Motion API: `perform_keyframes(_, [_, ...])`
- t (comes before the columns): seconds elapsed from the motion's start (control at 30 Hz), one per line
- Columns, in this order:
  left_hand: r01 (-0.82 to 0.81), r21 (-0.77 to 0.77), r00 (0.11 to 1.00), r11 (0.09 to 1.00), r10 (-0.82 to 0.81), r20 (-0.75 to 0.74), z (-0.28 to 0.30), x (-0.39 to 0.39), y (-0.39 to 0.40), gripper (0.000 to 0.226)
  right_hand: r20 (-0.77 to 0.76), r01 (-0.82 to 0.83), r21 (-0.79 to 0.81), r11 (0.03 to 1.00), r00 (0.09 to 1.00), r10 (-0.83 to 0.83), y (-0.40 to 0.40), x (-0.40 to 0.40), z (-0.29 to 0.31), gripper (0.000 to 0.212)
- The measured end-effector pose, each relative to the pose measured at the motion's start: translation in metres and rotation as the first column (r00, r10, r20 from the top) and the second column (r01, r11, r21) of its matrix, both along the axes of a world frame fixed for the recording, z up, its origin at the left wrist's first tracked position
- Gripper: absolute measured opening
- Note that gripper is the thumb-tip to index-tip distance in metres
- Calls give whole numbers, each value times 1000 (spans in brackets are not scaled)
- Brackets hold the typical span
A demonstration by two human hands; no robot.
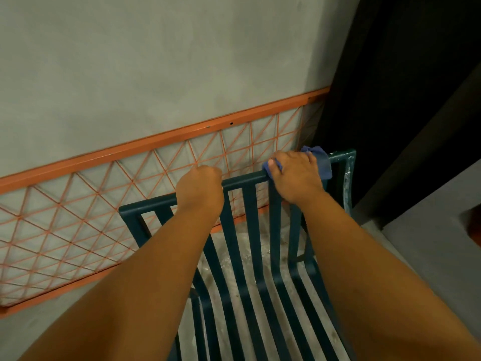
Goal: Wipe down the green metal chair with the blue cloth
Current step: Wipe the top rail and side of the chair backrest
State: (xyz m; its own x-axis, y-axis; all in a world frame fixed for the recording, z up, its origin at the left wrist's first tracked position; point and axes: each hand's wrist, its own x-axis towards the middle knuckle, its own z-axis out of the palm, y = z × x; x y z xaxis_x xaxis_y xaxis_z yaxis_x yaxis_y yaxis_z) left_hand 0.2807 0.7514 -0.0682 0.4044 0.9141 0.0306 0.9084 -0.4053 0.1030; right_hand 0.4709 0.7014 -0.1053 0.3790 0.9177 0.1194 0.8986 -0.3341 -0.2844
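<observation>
Green metal chair point(250, 256): dark green, slatted back and seat of flat bars, viewed from above and in front; set on a grey concrete floor point(260, 246) with its back close to the wall, the seat slats running toward the lower edge of the view. Top rail point(244, 178) of the backrest: runs across the middle of the view, rising from left to right, ending at a rounded right corner where pale smears are seen on the upright post point(347, 178). Blue cloth point(322, 162): bunched over the top rail near its right end, partly covered by the right hand, with folds showing beyond the knuckles and beside the thumb. Right hand point(295, 175): laid over the cloth, fingers point(289, 156) curled down over the far side of the rail, the cloth gripped against the metal. Left hand point(199, 186): closed round the bare top rail to the left of centre, fingers wrapped over it and mostly hidden behind the back of the hand; no cloth held. The two hands are set apart along the same rail, bare forearms reaching in from the lower edge. Wall point(130, 61): plain grey, directly behind the chair. Orange metal frame point(156, 144): fixed to the wall, with a lattice of thin orange wires forming triangles beneath it. Dark opening point(403, 87): at the right, beside the chair's right post.
</observation>
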Motion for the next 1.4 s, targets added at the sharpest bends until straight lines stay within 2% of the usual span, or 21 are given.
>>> perform_keyframes(0.03, [-1, 10, 1000, 1000, 1, -3, 0, 0, 0, 14, 8, 52, -79, 996, 999, -52, 8, -4, 6, 31])
perform_keyframes(0.1, [-2, 22, 1000, 1000, 2, -9, -1, 0, -1, 14, 4, 18, -194, 981, 1000, -18, 21, -21, 14, 28])
perform_keyframes(0.2, [-5, 14, 1000, 1000, 5, -28, -1, 0, -1, 14, 11, -175, -128, 976, 984, 178, 25, -36, 13, 28])
perform_keyframes(0.27, [-5, 1, 999, 1000, 5, -33, 1, 1, 0, 13, -27, -220, -125, 967, 976, 218, 22, -27, 16, 28])
perform_keyframes(0.33, [-2, -4, 1000, 1000, 1, -31, 2, 2, 1, 12, -34, -151, -246, 957, 989, 147, 28, -13, 21, 25])
perform_keyframes(0.4, [-7, 3, 1000, 1000, 7, -30, 2, 2, 0, 13, 26, -45, -437, 898, 998, 63, 40, -13, 27, 27])
perform_keyframes(0.47, [-13, 13, 999, 1000, 13, -35, 0, 2, 0, 14, 72, -12, -494, 870, 996, 55, 50, -30, 26, 30])
perform_keyframes(0.5, [-16, 17, 999, 1000, 16, -38, -1, 3, 0, 15, 82, -29, -440, 898, 994, 72, 49, -41, 21, 25])
perform_keyframes(0.57, [-27, 21, 999, 999, 28, -39, 0, 5, 0, 15, 86, -109, -141, 984, 989, 122, 38, -62, 4, 20])
perform_keyframes(0.63, [-38, 17, 998, 999, 39, -55, 2, 6, 0, 14, 29, -201, 190, 961, 979, 200, 15, -72, -15, 21])
perform_keyframes(0.7, [-34, 4, 994, 999, 34, -100, 4, 7, 1, 14, 36, -320, 304, 897, 945, 325, 2, -64, -33, 27])
perform_keyframes(0.77, [-37, -9, 993, 999, 36, -109, 5, 6, 2, 15, 38, -405, 250, 879, 911, 410, -4, -44, -36, 35])
perform_keyframes(0.83, [-37, -21, 996, 999, 35, -79, 3, 5, 3, 14, 57, -383, 230, 895, 923, 381, -5, -23, -32, 39])
perform_keyframes(0.97, [-24, -8, 999, 1000, 24, -48, 0, 4, 2, 15, -37, -46, 257, 965, 998, 57, 2, -21, -21, 35])
perform_keyframes(1.03, [-21, -3, 999, 1000, 21, -48, 0, 4, 2, 16, -94, 23, 238, 971, 996, 0, 7, -41, -19, 29])
perform_keyframes(1.1, [-26, -3, 998, 1000, 26, -58, 1, 4, 2, 15, -80, -109, 295, 949, 987, 138, 2, -52, -24, 33])
perform_keyframes(1.17, [-40, -11, 997, 999, 40, -61, 2, 6, 3, 14, -43, -279, 285, 917, 952, 303, -6, -37, -26, 39])
perform_keyframes(1.23, [-40, -14, 997, 999, 39, -73, 2, 7, 3, 14, 5, -313, 236, 920, 947, 321, -9, -10, -26, 42])
perform_keyframes(1.33, [-38, -2, 996, 999, 37, -78, 0, 7, 2, 14, -25, -54, 234, 971, 998, 61, -4, 14, -18, 37])
perform_keyframes(1.4, [-43, 5, 996, 999, 43, -83, -1, 8, 2, 15, -73, 85, 215, 973, 995, -70, 2, 2, -13, 28])
